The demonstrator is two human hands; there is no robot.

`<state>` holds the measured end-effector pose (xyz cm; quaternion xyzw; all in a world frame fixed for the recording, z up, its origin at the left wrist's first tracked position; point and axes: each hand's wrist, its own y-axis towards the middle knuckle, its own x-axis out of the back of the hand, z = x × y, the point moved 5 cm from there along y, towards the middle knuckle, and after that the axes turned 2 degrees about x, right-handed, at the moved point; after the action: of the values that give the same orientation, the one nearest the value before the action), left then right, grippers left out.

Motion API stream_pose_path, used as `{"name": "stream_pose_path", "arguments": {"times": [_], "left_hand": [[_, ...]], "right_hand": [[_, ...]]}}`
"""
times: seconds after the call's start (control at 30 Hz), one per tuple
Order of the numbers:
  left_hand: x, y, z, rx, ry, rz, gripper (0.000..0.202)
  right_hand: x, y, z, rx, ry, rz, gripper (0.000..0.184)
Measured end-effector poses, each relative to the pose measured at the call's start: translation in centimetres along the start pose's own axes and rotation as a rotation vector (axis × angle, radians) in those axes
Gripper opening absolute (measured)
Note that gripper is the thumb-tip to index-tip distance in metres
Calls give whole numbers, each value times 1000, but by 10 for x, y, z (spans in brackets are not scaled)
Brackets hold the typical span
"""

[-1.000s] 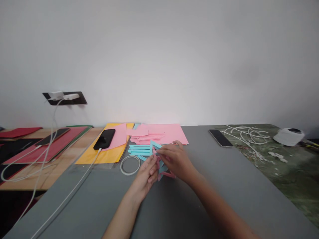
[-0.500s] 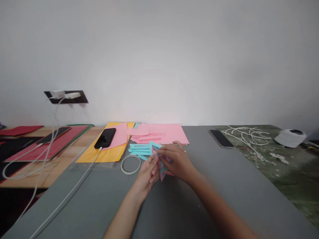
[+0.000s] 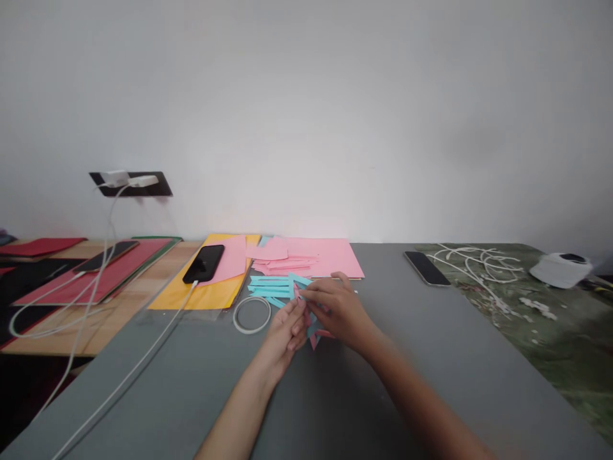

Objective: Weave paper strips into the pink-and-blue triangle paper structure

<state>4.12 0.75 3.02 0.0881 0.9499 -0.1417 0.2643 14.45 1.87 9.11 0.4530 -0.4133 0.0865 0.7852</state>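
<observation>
My left hand (image 3: 286, 331) and my right hand (image 3: 338, 309) meet over a small folded piece of pink and blue paper strips (image 3: 312, 327) on the grey table (image 3: 335, 396). Fingers of both hands are closed on it; most of the piece is hidden under them. Just beyond my hands lie several loose blue strips (image 3: 269, 287) and a heap of pink strips (image 3: 282, 262) on a pink sheet (image 3: 330, 255). A white tape ring (image 3: 251, 315) lies left of my left hand.
A black phone (image 3: 204, 263) on a yellow sheet (image 3: 201, 291) has a white cable (image 3: 129, 377) trailing toward me. Another phone (image 3: 426, 268) and white cords (image 3: 474, 262) lie at right, with a white roll (image 3: 560, 268). Red sheets (image 3: 96, 278) cover a wooden table at left.
My hands have hardly moved and keep working the folded piece in place. The view has shifted slightly, nothing else differs.
</observation>
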Motion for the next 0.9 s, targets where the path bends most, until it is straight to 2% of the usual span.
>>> {"name": "stream_pose_path", "arguments": {"times": [0.33, 0.5, 0.9], "left_hand": [[-3, -3, 0, 58, -136, 35, 38], [-1, -2, 2, 64, -134, -10, 36], [2, 2, 5, 50, -125, -20, 39]], "right_hand": [[-2, 0, 0, 35, -41, 80, 26], [-4, -1, -3, 22, -65, 48, 26], [0, 0, -3, -30, -14, 51, 25]]}}
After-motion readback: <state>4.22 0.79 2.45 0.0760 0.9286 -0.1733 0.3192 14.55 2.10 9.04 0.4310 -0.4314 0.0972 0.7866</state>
